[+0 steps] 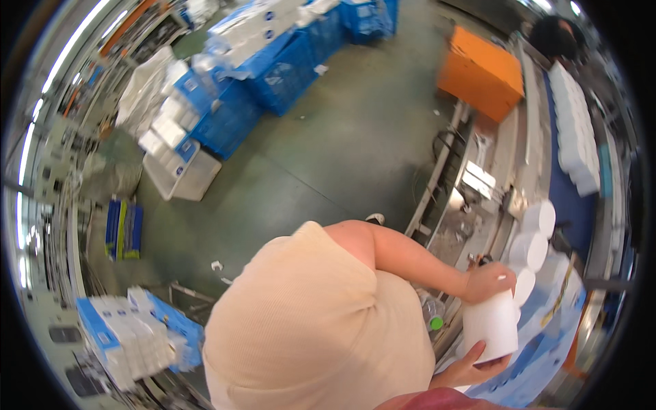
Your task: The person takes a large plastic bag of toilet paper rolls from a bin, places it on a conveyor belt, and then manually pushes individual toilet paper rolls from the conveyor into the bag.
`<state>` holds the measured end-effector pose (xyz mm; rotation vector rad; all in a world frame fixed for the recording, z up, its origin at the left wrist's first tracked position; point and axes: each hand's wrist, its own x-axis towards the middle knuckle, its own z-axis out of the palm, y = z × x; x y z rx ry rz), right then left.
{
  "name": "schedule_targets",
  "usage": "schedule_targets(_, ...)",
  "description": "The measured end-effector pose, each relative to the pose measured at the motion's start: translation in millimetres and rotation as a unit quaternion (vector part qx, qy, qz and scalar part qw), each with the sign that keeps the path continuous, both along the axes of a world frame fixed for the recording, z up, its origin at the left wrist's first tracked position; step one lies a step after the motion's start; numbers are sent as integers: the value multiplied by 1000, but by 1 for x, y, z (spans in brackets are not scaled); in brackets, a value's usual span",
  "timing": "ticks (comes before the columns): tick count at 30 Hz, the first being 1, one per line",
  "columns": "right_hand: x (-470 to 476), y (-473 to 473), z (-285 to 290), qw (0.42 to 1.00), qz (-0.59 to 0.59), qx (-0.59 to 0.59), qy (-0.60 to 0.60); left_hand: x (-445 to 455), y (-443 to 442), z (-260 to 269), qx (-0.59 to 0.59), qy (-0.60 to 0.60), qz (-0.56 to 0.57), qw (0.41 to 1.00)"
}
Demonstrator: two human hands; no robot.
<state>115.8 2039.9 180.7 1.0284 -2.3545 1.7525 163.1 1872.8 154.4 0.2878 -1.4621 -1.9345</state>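
Observation:
A large white paper roll (491, 325) is between my two hands. My left hand (490, 283) is closed over its upper end, with a small white spot on a finger. My right hand (474, 365) grips its lower end, thumb on the side and fingers curled round the edge. Several similar white rolls (528, 251) stand in a row just beyond my left hand. Blue and white plastic film (535, 353) lies to the right of the held roll. Part of the roll's underside is hidden.
A clear bottle with a green cap (435, 323) is near my body. Beyond are a metal machine frame (443, 169), an orange box (479, 74) and a blue conveyor belt (569, 220) with stacked white rolls (574, 128). A person (557, 38) is at the far end. Blue crates (287, 74) stand across the floor.

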Motion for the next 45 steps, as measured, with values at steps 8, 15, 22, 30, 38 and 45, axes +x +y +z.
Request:
schedule_targets(8,-11,65,16,997,-47,-4,-53,2,25,5,33,-72,-134,988)
schedule_targets(15,19,240,49,813,-568,45,121,0,53,14,72,-125,-204,968)
schedule_targets(22,43,309,-4,848,-416,326,35,-12,93,4,61,-121,-262,956)
schedule_targets(30,-21,314,-14,917,-132,365,-90,-14,124,2,27,-132,-284,949)
schedule_targets(38,-116,269,22,987,-91,28,-129,-43,74,25,-75,-120,-232,962)
schedule_targets(45,-244,126,-43,957,26,242,-156,-167,40,44,-263,-67,-254,928)
